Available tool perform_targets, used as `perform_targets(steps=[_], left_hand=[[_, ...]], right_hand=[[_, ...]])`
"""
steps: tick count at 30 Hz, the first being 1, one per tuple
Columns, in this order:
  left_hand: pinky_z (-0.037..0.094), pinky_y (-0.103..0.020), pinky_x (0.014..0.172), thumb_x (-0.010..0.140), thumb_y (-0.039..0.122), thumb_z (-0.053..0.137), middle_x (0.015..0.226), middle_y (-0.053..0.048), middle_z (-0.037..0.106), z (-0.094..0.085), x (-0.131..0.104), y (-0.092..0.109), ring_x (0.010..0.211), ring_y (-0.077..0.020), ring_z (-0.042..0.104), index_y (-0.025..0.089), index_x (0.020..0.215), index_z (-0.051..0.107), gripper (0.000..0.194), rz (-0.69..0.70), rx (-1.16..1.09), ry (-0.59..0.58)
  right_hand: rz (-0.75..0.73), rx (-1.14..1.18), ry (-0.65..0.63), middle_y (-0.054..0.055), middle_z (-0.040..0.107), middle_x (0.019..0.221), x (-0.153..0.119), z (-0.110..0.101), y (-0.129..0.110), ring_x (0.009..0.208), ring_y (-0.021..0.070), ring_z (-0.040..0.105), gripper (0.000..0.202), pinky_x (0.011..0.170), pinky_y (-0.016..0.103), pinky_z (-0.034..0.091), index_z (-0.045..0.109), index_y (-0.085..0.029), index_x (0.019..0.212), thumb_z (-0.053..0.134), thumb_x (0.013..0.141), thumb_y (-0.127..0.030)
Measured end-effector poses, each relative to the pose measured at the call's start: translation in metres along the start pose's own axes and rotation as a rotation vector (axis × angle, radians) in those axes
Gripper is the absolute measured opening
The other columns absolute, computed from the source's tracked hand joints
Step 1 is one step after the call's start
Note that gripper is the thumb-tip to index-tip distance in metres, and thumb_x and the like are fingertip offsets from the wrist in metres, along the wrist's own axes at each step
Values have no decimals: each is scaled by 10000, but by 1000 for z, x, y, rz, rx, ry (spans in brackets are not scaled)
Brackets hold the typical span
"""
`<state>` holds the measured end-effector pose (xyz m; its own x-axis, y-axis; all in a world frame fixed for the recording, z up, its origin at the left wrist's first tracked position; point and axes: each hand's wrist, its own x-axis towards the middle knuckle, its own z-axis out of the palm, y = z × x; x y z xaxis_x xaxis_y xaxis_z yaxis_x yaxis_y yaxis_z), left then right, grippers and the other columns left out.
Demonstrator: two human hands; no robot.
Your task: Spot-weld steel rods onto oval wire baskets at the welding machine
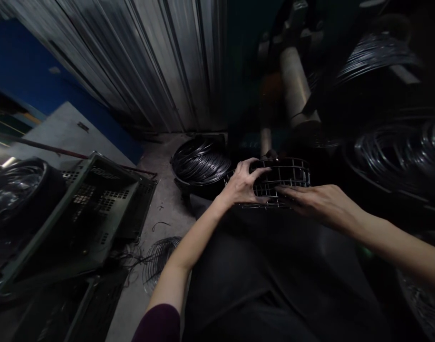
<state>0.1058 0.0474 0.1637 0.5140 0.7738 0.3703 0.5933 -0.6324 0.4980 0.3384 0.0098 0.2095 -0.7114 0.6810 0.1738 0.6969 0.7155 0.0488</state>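
A round metal wire basket (292, 175) is held above the dark apron on my lap, in front of a machine. My left hand (243, 183) grips its left side, thumb and fingers bent around the wires. On the right, my right hand (312, 199) lies against the near side of the basket, its fingers stretched out together and pointing left across the wires. The fingertips of the right hand are dim and partly blurred.
A coil of dark wire (201, 161) sits just left of the basket. Green plastic crates (120, 209) stand at the left, with a loose wire coil (162, 259) on the floor. Machine parts (297, 85) rise ahead; more wire coils (395, 156) are at the right.
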Motion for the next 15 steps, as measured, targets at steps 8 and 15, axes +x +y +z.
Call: perform_targets(steps=[8,15], left_hand=[[415,-558,1097,611,410,838,1397,-175,373,-1,8,5,1309,-365,402,185,1307,558,783,-13,7,-19],[402,-543,1108,594,396,842,1391,-187,366,-5,14,-2,1317,-370,392,162,1311,555,808,-5,11,-13]], right_hand=[[-14,-30,18,52,720,1097,-5,5,8,658,186,695,358,430,267,459,685,-211,1202,482,908,-194],[-10,-22,14,33,713,1125,3,6,14,665,173,690,391,455,255,450,675,-241,1224,472,896,-180]])
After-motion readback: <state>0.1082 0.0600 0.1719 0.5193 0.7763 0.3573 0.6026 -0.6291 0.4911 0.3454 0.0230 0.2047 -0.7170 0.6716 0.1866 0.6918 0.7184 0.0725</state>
